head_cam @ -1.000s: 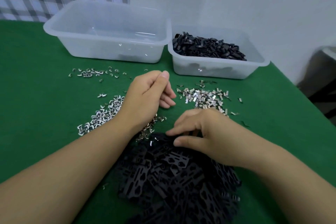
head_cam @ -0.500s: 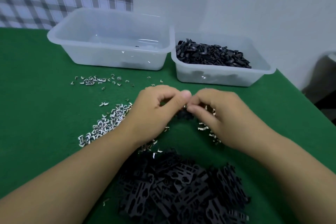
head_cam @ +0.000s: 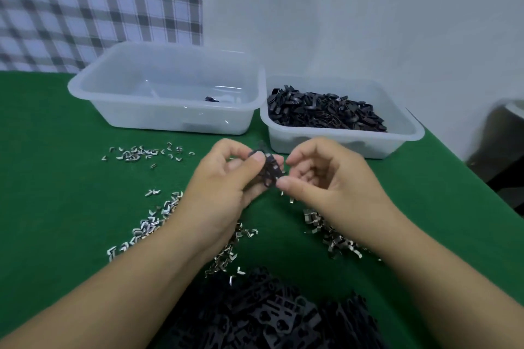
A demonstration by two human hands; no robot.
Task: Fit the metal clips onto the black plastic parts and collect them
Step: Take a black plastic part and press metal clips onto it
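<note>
Above the green table, my left hand point(head_cam: 224, 181) grips a black plastic part point(head_cam: 268, 171) between thumb and fingers. My right hand point(head_cam: 326, 176) pinches the part's near right end with thumb and forefinger; whether a clip sits between those fingers is hidden. Loose metal clips lie in heaps at the left point(head_cam: 153, 221), under my right wrist point(head_cam: 331, 235) and farther back point(head_cam: 139, 151). A pile of black plastic parts point(head_cam: 272, 312) lies near the front edge. A clear bin point(head_cam: 408, 133) at the right back holds several black pieces point(head_cam: 326, 110).
A larger clear bin point(head_cam: 119, 85) stands at the back left with one small dark piece point(head_cam: 211, 99) on its floor. A checked cloth point(head_cam: 99, 8) hangs behind it. The table's right edge drops off beside a dark object point(head_cam: 507, 133).
Both hands have risen from the black pile and come together, the left now holding a black part lifted clear of the table. The camera has tilted up.
</note>
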